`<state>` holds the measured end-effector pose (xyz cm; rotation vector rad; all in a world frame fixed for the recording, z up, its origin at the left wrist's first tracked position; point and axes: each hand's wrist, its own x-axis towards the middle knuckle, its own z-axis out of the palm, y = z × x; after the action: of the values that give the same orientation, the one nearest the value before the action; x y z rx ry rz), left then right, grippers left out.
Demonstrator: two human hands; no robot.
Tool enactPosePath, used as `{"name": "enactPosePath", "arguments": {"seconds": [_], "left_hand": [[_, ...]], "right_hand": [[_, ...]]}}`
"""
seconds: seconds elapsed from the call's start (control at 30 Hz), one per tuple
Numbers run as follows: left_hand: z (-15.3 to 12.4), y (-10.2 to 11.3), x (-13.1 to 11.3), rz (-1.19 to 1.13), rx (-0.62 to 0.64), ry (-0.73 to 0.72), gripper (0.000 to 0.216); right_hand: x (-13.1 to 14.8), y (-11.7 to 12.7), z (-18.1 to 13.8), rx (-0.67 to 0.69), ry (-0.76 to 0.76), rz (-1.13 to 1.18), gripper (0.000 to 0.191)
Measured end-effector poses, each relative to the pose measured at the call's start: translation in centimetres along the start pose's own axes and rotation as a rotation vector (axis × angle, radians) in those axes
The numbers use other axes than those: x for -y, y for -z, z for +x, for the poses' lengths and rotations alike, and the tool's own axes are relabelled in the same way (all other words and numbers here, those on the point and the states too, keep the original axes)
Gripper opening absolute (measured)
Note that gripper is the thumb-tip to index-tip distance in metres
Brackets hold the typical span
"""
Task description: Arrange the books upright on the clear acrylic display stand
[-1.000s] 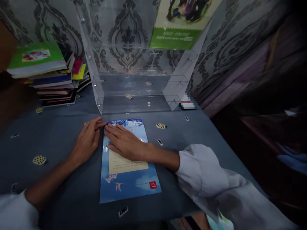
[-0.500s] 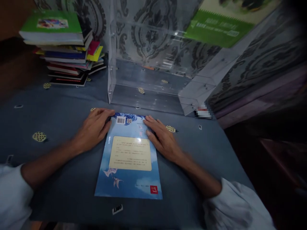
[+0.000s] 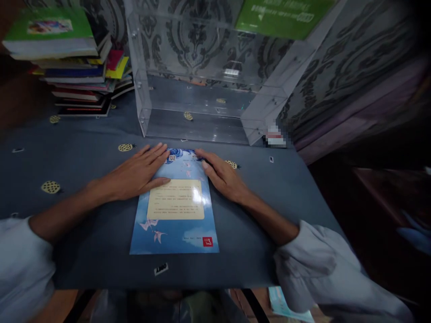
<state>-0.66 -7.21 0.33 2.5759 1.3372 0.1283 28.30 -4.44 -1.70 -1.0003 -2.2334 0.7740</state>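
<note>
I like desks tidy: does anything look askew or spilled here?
The book stack at the back left looks untidy, its edges jutting unevenly. No spill shows, and the blue book lies flat. Oddly, one item beside the clear rack is pixelated.

The blue rectangular paper booklet (image 3: 175,229) has a smooth, glossy cover. The transparent plastic rack (image 3: 267,99) is shiny too. The grey-blue, pineapple-printed counter covering (image 3: 262,188) looks matt, and the pale cloth sleeves (image 3: 313,255) look wrinkled.

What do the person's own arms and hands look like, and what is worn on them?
The left hand and right hand are bare; no glove, ring or watch shows. Both arms have loose, creased, pale grey-blue sleeves, ending on the forearms.
</note>
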Motion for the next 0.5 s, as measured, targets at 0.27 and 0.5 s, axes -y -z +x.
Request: {"name": "enactPosePath", "arguments": {"seconds": [0.27, 0.5], "left_hand": [[2.9, -0.4, -4.1, -0.038, 0.124, -0.24, 0.079], [0.8, -1.2, -8.5, -0.056, 0.181, -0.459, 0.08]], "right_hand": [[0.2, 0.5, 0.4, -0.015, -0.028, 0.06, 0.049], [-0.2, 0.2, 0.4, -0.016, -0.008, 0.053, 0.056]]}}
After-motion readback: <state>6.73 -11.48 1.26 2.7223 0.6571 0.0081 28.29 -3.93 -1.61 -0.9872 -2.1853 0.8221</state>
